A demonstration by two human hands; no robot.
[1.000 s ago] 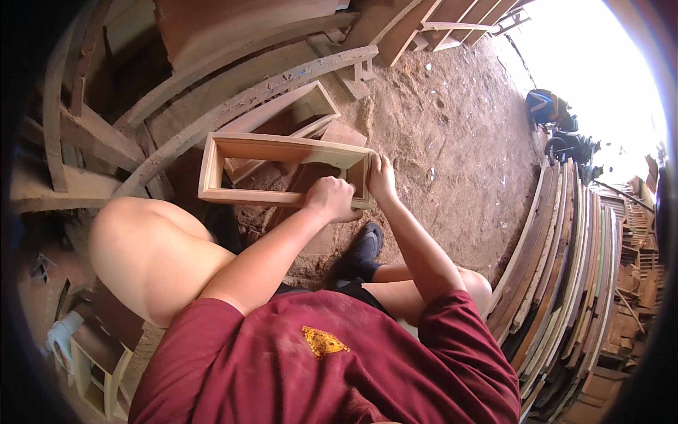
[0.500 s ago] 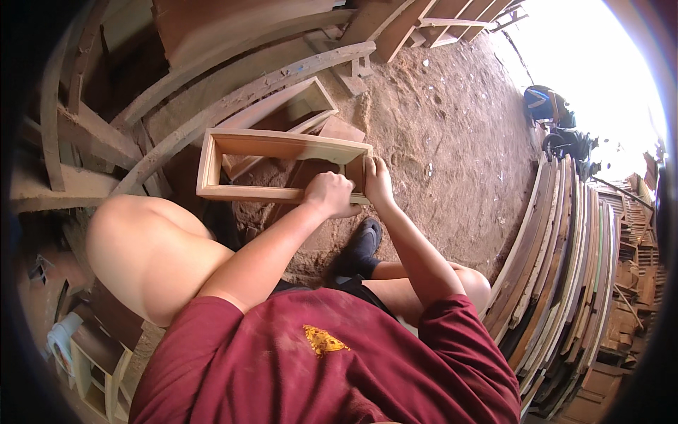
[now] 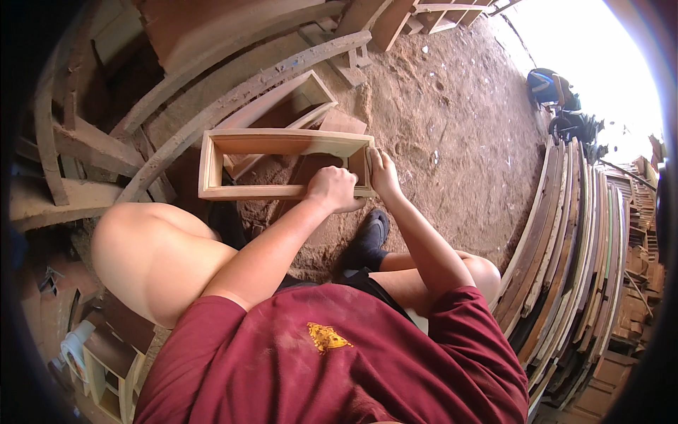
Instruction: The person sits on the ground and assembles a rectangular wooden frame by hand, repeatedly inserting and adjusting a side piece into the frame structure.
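A long rectangular wooden box frame, open through the middle, hangs in front of me above the dirt floor. My left hand is closed round its near rail close to the right corner. At the right end piece, my right hand grips the outer side, its fingertips over the top edge. Part of that corner is hidden by the left hand. Just beyond lies a second wooden box frame of similar make, partly covered by the held one. A small flat wooden piece rests beside it.
Curved dusty timbers cross the upper left. Stacked long boards line the right side, with a motorbike beyond them. Wooden panels stand at the far end. Low wooden cabinets sit at lower left, behind my bent left knee.
The view has shifted slightly. Both hands keep nearly the same hold on the box frame, and my right hand sits a little higher along its end.
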